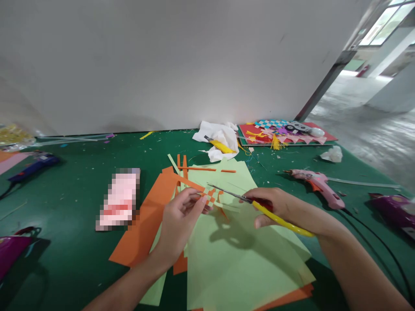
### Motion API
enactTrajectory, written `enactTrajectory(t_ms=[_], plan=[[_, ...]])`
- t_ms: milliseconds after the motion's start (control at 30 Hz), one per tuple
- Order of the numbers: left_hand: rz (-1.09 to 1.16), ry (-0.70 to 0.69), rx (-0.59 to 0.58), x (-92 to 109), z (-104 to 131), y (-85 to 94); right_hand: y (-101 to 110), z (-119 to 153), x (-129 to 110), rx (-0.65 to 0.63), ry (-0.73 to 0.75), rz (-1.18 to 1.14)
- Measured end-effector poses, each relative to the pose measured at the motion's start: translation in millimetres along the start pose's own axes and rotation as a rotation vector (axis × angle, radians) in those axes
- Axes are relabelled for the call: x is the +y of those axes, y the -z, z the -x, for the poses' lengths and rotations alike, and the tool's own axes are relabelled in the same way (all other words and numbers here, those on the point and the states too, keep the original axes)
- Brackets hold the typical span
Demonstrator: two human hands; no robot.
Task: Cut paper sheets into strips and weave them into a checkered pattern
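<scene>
2 bare forearms lie nearest; the left hand pinches a small checkered weave of orange and pale-green paper strips, loose ends jutting out. The right hand curls around yellow-handled scissors, blades beside the weave. Below spread pale-green paper sheets.

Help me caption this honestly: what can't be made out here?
All in the head view:
- Pink rectangular item: surface details lost to pixelation.
- Woven orange-and-green paper: partly covered by the left hand.
- Yellow-handled scissors: grip end partly covered by the right hand.
- Shiny magenta object, far left: cut off by the picture's left edge.
</scene>
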State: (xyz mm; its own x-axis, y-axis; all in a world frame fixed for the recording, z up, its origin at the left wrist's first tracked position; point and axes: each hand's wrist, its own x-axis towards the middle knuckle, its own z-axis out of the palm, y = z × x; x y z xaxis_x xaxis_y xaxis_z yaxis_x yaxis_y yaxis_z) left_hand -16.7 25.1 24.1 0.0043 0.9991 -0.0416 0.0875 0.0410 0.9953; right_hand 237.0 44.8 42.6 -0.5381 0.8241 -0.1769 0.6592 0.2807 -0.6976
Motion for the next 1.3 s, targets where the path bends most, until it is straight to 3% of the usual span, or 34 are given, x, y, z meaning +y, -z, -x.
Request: enactTrajectory(t_ms=[300, 1300], plan=[[-0.053, 0.020, -0.056, 1, 4, -4.0, -6, -3, -6, -0.020, 0.007, 0.022], [-0.025, 0.060, -0.090, 0, 2, -7.1, -11, -5, -10, -0.018, 0.018, -0.012]])
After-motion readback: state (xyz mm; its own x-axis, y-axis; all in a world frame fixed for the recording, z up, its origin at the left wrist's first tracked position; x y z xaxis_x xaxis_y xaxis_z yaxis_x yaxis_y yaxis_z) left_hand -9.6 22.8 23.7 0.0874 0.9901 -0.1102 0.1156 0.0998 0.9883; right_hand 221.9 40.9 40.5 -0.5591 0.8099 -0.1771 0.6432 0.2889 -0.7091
